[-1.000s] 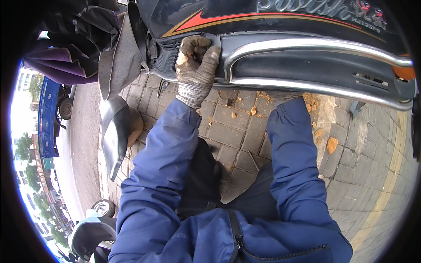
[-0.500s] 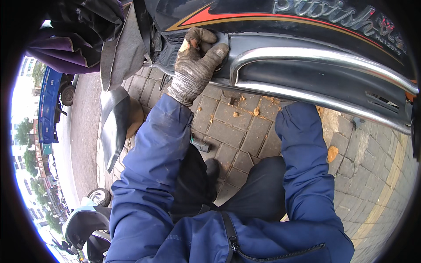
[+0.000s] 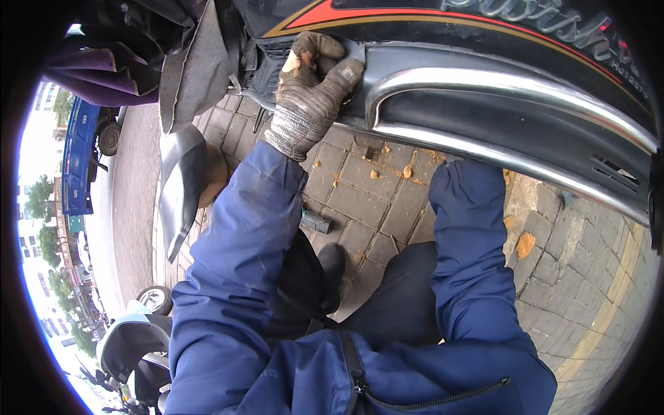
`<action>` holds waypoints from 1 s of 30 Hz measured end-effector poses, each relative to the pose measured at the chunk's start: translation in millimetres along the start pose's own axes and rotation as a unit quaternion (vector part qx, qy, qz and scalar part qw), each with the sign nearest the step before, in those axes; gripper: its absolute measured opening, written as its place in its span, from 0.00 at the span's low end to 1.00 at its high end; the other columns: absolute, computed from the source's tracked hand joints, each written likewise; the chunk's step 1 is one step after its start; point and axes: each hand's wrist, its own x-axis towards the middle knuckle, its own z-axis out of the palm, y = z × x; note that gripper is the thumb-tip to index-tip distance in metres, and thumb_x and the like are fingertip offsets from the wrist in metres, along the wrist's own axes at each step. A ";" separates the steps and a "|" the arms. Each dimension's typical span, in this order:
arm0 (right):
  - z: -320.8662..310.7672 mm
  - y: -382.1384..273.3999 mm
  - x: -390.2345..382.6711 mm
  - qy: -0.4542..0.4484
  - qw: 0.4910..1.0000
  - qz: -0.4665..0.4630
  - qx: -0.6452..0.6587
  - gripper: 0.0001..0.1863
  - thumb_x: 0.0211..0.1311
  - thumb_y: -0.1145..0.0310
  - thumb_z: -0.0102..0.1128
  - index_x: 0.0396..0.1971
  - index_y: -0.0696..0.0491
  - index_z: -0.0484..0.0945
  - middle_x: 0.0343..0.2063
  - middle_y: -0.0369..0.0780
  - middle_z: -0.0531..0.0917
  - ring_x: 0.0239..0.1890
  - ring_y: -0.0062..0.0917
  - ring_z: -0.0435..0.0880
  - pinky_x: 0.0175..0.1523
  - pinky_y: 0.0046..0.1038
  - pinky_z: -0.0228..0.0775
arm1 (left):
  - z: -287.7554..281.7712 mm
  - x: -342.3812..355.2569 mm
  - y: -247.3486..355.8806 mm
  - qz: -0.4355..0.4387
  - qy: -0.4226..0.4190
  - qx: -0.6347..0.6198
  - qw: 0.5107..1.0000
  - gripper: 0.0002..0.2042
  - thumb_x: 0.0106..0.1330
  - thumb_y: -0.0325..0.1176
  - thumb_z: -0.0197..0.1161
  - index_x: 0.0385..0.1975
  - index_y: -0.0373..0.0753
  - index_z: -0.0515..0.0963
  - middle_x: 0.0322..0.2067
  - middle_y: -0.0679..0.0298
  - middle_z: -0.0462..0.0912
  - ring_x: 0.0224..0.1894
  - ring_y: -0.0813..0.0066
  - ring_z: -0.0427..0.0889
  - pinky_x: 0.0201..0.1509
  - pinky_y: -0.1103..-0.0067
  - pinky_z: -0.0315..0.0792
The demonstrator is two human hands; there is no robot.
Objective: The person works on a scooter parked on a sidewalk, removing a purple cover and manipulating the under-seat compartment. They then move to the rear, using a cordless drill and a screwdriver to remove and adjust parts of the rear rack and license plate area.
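Note:
My left hand (image 3: 308, 97), in a dirty knitted glove, has bent fingers against the black scooter's ribbed floorboard (image 3: 270, 72), beside the left end of a chrome rail (image 3: 484, 84). What, if anything, those fingers hold is hidden. My right arm (image 3: 467, 221) reaches under the scooter's lower edge, where that hand is hidden. Above the rail runs a dark body panel (image 3: 387, 21) with a red and gold stripe. A small dark tool (image 3: 316, 221) lies on the paving below, near my shoe (image 3: 332, 273).
A grey flap (image 3: 190, 72) and dark cloth (image 3: 114, 69) hang at upper left. A loose black curved panel (image 3: 181, 173) is on the left. Beyond are a road (image 3: 131, 207), a blue truck (image 3: 83, 155) and another scooter (image 3: 131, 353). Orange crumbs (image 3: 407, 171) litter the paving.
My left hand has moved higher in the picture, still at the floorboard. The right hand's glove, partly visible earlier, is now hidden. The small tool on the paving has come into view.

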 end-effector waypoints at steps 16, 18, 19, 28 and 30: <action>-11.6 -0.1 -0.1 0.002 0.999 0.036 0.031 0.42 0.58 0.33 0.47 0.64 0.50 0.65 0.62 0.44 0.69 0.65 0.41 0.65 0.67 0.54 0.57 | 2.2 10.8 6.3 -0.073 0.057 0.073 0.993 0.14 0.56 0.36 0.71 0.20 0.39 0.72 0.17 0.70 0.71 0.22 0.83 0.68 0.27 0.80 0.67; -15.5 -4.4 2.3 0.002 0.998 0.043 0.038 0.42 0.58 0.34 0.47 0.64 0.50 0.65 0.62 0.44 0.69 0.65 0.41 0.65 0.67 0.54 0.57 | 0.0 14.0 6.5 -0.076 0.051 0.127 0.988 0.15 0.56 0.38 0.71 0.19 0.39 0.72 0.16 0.70 0.71 0.21 0.82 0.68 0.27 0.79 0.67; -16.7 -7.3 5.5 0.003 0.998 0.046 0.042 0.42 0.58 0.34 0.47 0.64 0.50 0.65 0.62 0.44 0.69 0.65 0.41 0.65 0.67 0.54 0.57 | -1.2 16.2 6.6 -0.081 0.051 0.139 0.986 0.15 0.56 0.39 0.72 0.18 0.39 0.72 0.15 0.70 0.71 0.21 0.82 0.68 0.27 0.79 0.67; -37.7 -20.0 9.6 0.011 0.995 0.064 0.071 0.41 0.59 0.34 0.47 0.64 0.50 0.65 0.62 0.44 0.68 0.65 0.41 0.65 0.67 0.54 0.57 | -0.6 13.3 7.8 -0.092 0.061 0.145 0.983 0.16 0.55 0.41 0.73 0.18 0.41 0.72 0.16 0.72 0.70 0.21 0.84 0.66 0.28 0.80 0.65; -38.6 -16.5 10.3 0.008 0.995 0.064 0.075 0.41 0.59 0.35 0.47 0.64 0.50 0.65 0.62 0.44 0.68 0.65 0.41 0.65 0.67 0.54 0.57 | 0.3 12.2 8.8 -0.088 0.043 0.111 0.989 0.13 0.58 0.40 0.71 0.22 0.42 0.74 0.18 0.74 0.71 0.22 0.85 0.66 0.28 0.82 0.64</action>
